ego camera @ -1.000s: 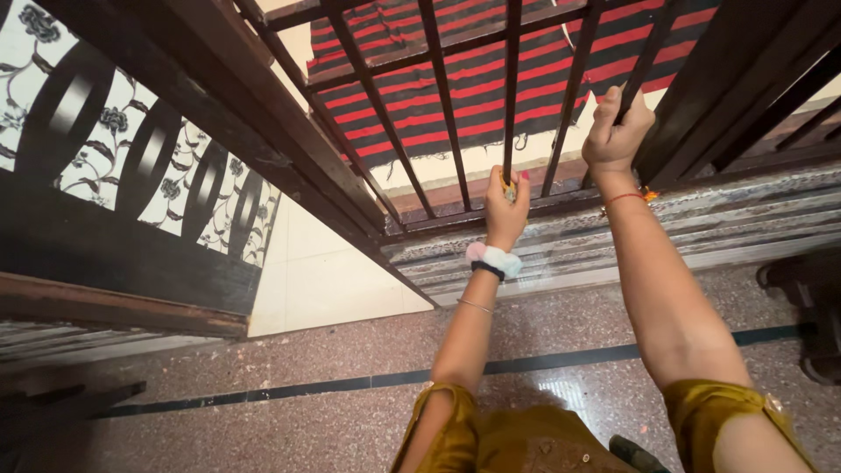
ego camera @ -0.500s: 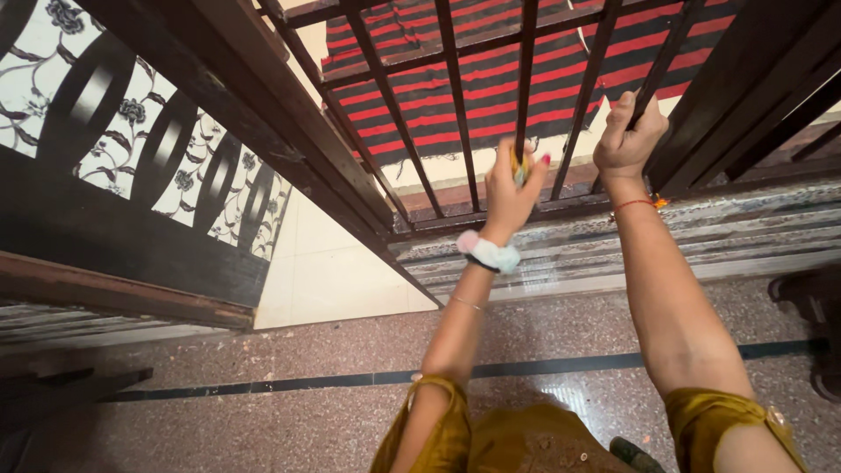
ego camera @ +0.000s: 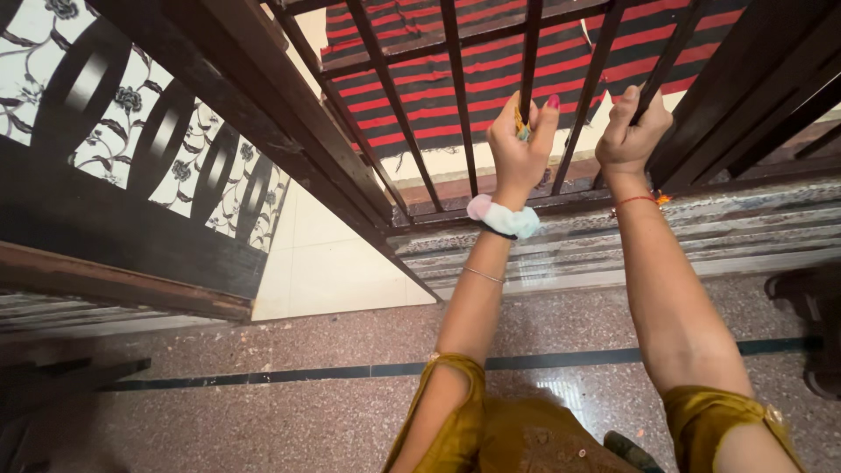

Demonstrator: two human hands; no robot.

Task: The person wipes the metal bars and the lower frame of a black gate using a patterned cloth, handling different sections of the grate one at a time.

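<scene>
Gripping the dark metal gate (ego camera: 455, 96), both hands were closed: the left hand (ego camera: 519, 144) wrapped one upright bar (ego camera: 528, 52) with a small yellow thing, perhaps a cloth, pinched against it; the right hand (ego camera: 632, 131) clasped the next slanting bar (ego camera: 666, 57). Bars ran long-axis up and away, rigid, heavy, likely smooth — best held mid-bar. A striped rug (ego camera: 491, 74) lay beyond.

Floor: speckled reddish terrazzo (ego camera: 289, 420) with a dark inlaid strip (ego camera: 263, 377) | cream tiles (ego camera: 328, 271) lying beyond the threshold | red-and-black striped rug (ego camera: 491, 70) showing outside | floral cut-out panel (ego camera: 131, 131) standing at left.
</scene>
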